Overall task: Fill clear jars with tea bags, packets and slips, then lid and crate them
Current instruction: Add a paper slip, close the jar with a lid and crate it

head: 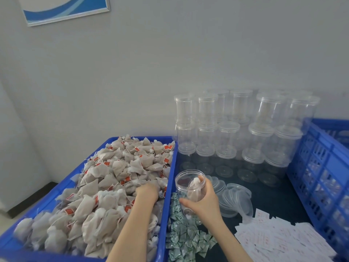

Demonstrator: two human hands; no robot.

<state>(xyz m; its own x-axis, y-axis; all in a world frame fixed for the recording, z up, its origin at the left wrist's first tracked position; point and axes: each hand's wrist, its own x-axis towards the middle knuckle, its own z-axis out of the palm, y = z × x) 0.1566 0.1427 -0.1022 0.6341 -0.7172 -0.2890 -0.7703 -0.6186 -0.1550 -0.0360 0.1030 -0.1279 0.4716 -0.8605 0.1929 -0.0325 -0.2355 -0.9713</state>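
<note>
My right hand (204, 202) grips a clear open jar (186, 183), tilted toward the left, with a tea bag or two inside it. My left hand (146, 191) reaches into the heap of beige tea bags (105, 178) in the blue tray (171, 178); its fingers are buried among the bags, so I cannot see what they hold. Small green-white packets (186, 241) lie on the dark table under the jar. White paper slips (279, 239) spread at the lower right. Loose clear lids (235, 198) pile up just right of the jar.
Stacks of empty lidded clear jars (243, 129) stand against the wall behind. A blue slatted crate (321, 167) holding filled jars sits at the right edge. The grey wall closes the far side.
</note>
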